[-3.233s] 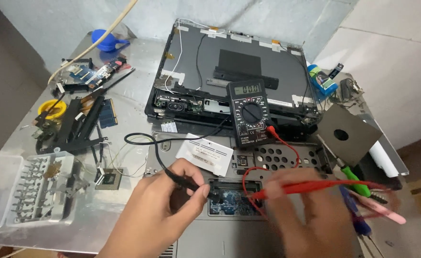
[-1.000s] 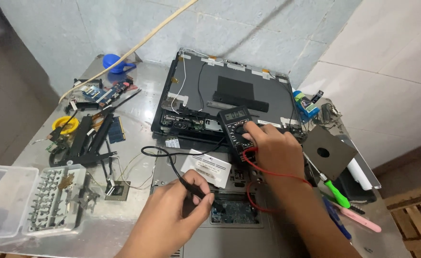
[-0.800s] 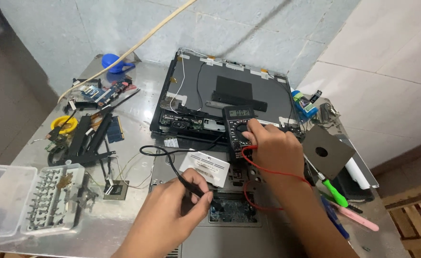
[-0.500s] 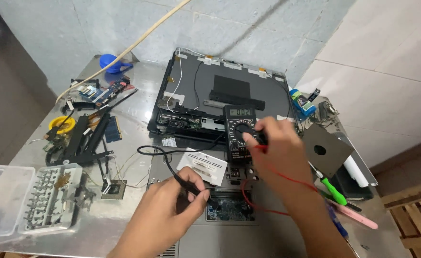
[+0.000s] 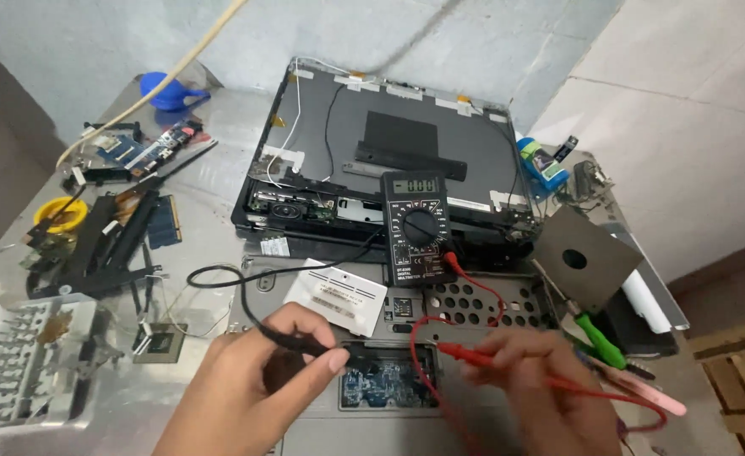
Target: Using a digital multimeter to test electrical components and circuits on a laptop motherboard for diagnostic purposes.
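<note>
My left hand (image 5: pixel 258 380) pinches a black test probe (image 5: pixel 298 341), its tip near a blue circuit board (image 5: pixel 383 382) seen through an opening in the grey laptop base (image 5: pixel 474 308). My right hand (image 5: pixel 541 384) grips a red test probe (image 5: pixel 474 355) that points left toward the same board. Both leads run back to a black multimeter (image 5: pixel 417 228), which lies on the laptop's hinge area with its display lit.
The opened laptop lid (image 5: pixel 389 143) lies flat behind the multimeter. A white label card (image 5: pixel 335 295) rests on the base. A clear screwdriver-bit case (image 5: pixel 26 363) and black brackets (image 5: pixel 102 241) sit left; a green-handled screwdriver (image 5: pixel 596 338) and grey metal plate (image 5: pixel 584 257) sit right.
My right hand left the multimeter dial, came back toward me and now holds the red probe near the board. My left hand kept the black probe in place.
</note>
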